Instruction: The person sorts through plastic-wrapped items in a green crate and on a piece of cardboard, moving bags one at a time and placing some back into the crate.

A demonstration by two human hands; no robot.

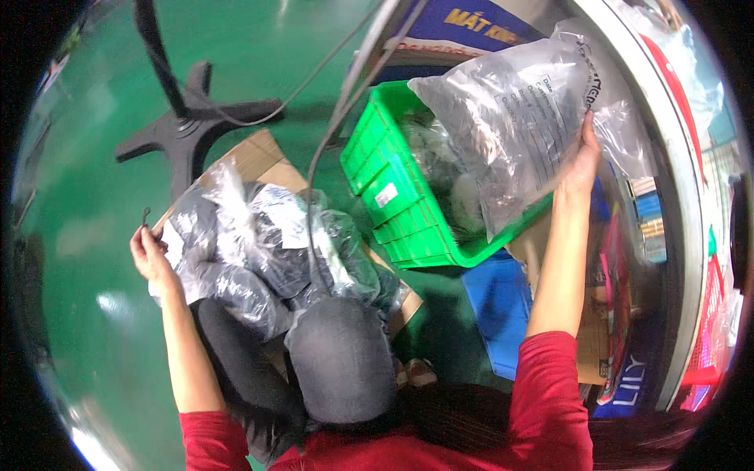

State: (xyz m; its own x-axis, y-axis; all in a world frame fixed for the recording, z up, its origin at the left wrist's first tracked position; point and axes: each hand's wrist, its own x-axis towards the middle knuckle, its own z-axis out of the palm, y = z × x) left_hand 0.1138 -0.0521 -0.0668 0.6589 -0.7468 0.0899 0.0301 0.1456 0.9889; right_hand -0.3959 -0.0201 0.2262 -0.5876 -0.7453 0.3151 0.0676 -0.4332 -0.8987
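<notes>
My right hand (580,161) grips the edge of a large clear plastic bag (510,118) with dark print on it. The bag is spread over the open top of a green plastic crate (400,200), at the right. More clear plastic shows inside the crate under it. Out at the left, my left hand (153,255) pinches a small dark hooked piece (146,217); its kind I cannot make out. Beside that hand, several clear bags with dark contents (267,243) lie heaped on cardboard (263,157) in front of my knees.
A black stand with a cross-shaped base (188,129) is on the green floor at the far left. A thin cable (314,173) hangs across the middle, in front of the bags. Right of my legs lies a blue panel (499,306), and a curved white edge (679,314) runs along the right.
</notes>
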